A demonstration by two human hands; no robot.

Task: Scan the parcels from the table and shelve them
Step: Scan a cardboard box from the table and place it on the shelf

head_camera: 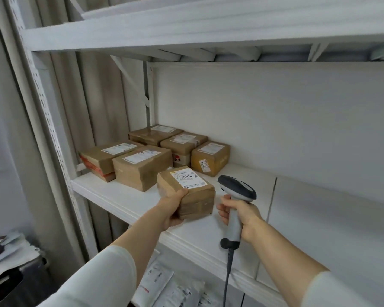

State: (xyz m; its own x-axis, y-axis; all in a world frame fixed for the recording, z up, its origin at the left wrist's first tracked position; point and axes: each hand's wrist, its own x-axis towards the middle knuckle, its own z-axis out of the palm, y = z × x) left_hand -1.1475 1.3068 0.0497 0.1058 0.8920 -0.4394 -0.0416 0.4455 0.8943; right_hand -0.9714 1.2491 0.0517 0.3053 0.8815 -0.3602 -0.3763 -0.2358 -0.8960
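Observation:
My left hand (172, 209) grips a small brown cardboard parcel (193, 193) by its near left corner. The parcel carries a white label reading 2004 and sits at the front of the white shelf (242, 220). To its right my right hand (239, 214) holds a grey and black barcode scanner (236, 191) by the handle, its head level with the parcel and its cable hanging below. Several taped brown parcels (142, 166) lie farther back on the left of the same shelf, one of them tagged 3013 (210, 157).
The shelf runs on to the right as bare white board. Another shelf board (186, 29) hangs overhead. A perforated upright (51, 129) and curtains stand to the left. White mailer bags (175, 286) lie on the level below, and a dark bin with packages (7, 267) sits lower left.

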